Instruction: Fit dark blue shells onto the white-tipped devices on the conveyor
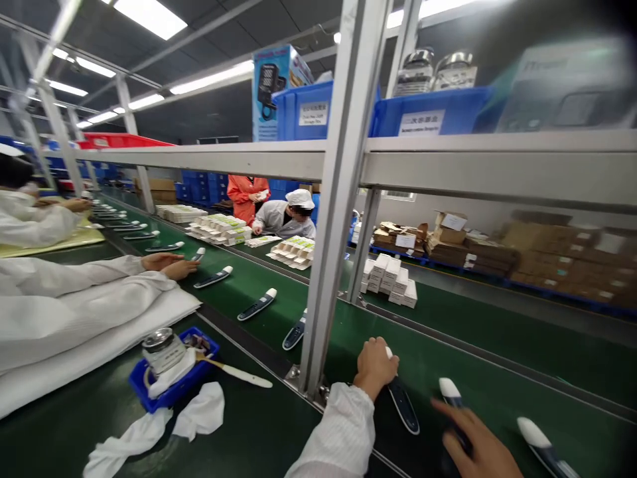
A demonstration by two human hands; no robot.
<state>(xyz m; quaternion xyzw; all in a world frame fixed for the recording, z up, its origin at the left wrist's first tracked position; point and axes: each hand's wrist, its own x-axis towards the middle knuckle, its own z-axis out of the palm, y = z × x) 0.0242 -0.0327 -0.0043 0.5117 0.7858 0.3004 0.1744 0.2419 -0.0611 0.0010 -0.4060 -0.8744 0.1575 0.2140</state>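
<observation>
At the bottom centre of the frame, the left hand curls closed over the white tip of a dark handheld device on the green conveyor belt. Lower right, the right hand grips a second device.

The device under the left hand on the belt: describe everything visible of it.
The device is a slim, elongated dark blue handheld unit with a white rounded tip, plastic by its look. It lies flat on the green conveyor belt, tip pointing away from the person, body running toward the lower right. The left hand rests on its upper end and hides most of the white tip. A similar device lies beside it, apart, with the right hand over it.
</observation>
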